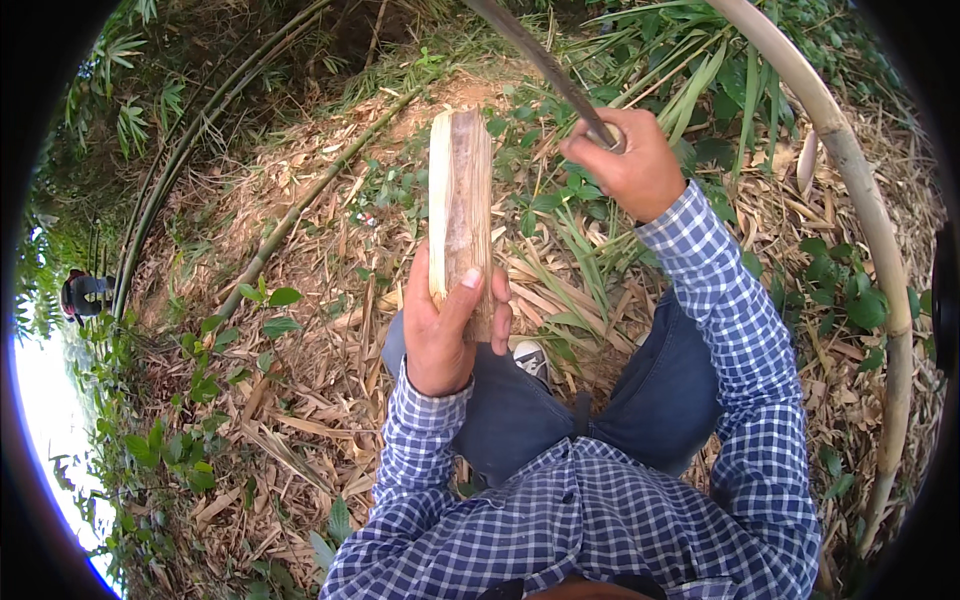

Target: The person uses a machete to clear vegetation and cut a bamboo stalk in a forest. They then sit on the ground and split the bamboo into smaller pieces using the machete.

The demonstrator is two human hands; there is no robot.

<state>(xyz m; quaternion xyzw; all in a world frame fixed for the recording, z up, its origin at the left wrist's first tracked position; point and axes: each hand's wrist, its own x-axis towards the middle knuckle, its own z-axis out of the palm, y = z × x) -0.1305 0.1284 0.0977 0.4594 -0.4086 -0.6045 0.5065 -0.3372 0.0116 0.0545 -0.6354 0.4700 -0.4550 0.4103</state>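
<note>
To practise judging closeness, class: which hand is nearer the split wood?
Left. The left hand grips the split wood near its lower end; the right hand is apart, to its right, holding a long tool.

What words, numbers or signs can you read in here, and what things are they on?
None that I can read.
Split wood in the left hand: only grain and rough patches.
Long dark tool in the right hand: no lettering visible.
Checked shirt: just the pattern.
Small white-and-red scrap and the distant person: too small to tell.
</note>
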